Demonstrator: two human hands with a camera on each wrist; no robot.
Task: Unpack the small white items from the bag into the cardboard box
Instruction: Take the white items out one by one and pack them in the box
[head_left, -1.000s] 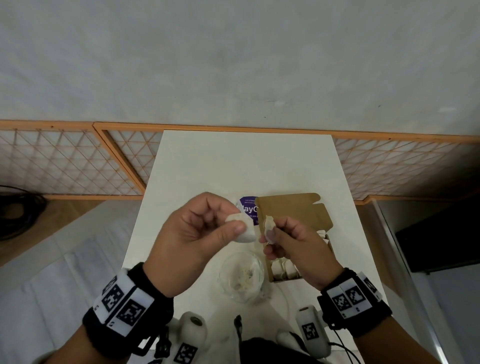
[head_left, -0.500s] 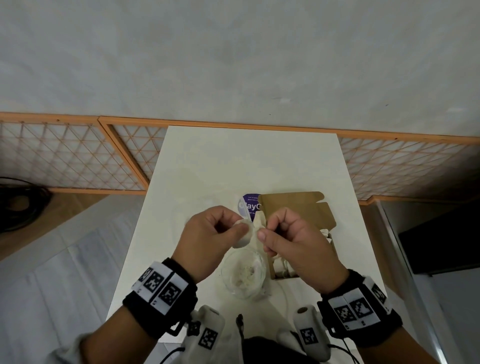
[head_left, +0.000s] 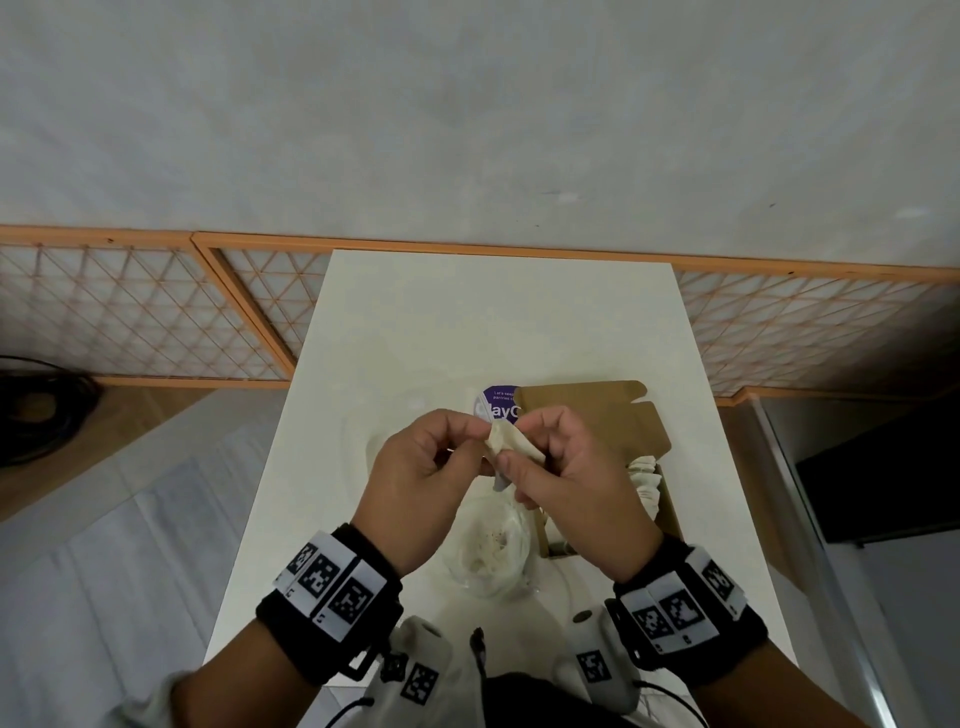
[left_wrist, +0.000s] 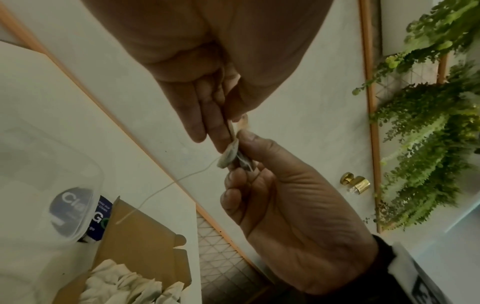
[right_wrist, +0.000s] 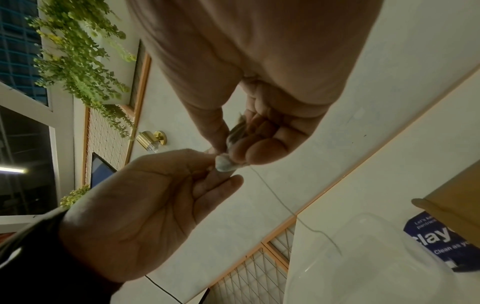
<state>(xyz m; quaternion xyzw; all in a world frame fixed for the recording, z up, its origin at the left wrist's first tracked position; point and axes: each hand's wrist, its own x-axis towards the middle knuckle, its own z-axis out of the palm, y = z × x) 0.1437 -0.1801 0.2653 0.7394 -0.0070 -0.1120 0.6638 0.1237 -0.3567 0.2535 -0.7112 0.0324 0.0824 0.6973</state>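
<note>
Both hands now meet over the tabletop, where a second ago they were apart, each with its own piece. The left hand and right hand pinch one small white item between thumb and fingers, folding or pressing it flat; a thin thread trails from it. Directly below the fingers sits the clear bag, mouth up, a few pale scraps inside. Just right of the fingers and below them, the cardboard box already holds a row of white items, lid flap raised. Beyond the fingers lies a purple label. The joining of the hands suggests this piece is being readied for the box.
</note>
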